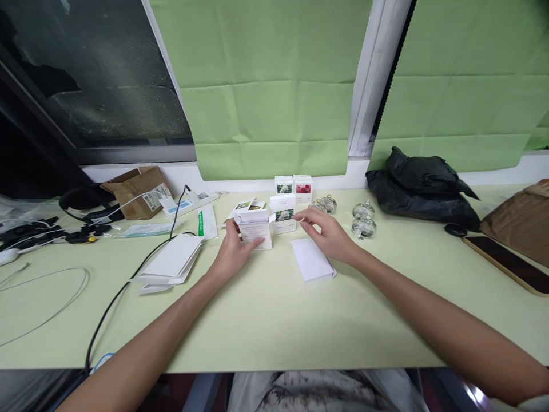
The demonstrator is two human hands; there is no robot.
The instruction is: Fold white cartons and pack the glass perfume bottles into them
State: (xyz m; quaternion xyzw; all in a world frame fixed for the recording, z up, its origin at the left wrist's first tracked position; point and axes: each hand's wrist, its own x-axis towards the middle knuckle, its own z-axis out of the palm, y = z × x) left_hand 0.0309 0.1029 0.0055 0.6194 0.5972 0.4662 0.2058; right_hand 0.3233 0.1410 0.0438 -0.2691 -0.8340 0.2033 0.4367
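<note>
My left hand (234,252) is closed round a small white carton (256,233) whose top flaps stand up. My right hand (328,232) hovers with fingers stretched and slightly apart, its fingertips near a white box with a flower picture (283,214); I cannot tell if they touch it. Under that hand lies a flat white carton (312,260). Behind stand two more small boxes, one with a white flower picture (284,185) and one with a red flower picture (303,189). Clear glass ornaments (363,220) with metallic tops lie to the right, and picture cards (245,206) lie partly behind the held carton.
Flat white cartons (171,260) are stacked at left, crossed by a black cable (124,286). A brown cardboard box (139,194) stands behind them. At right are a black plastic bag (422,191), a phone (510,260) and a brown package (523,220).
</note>
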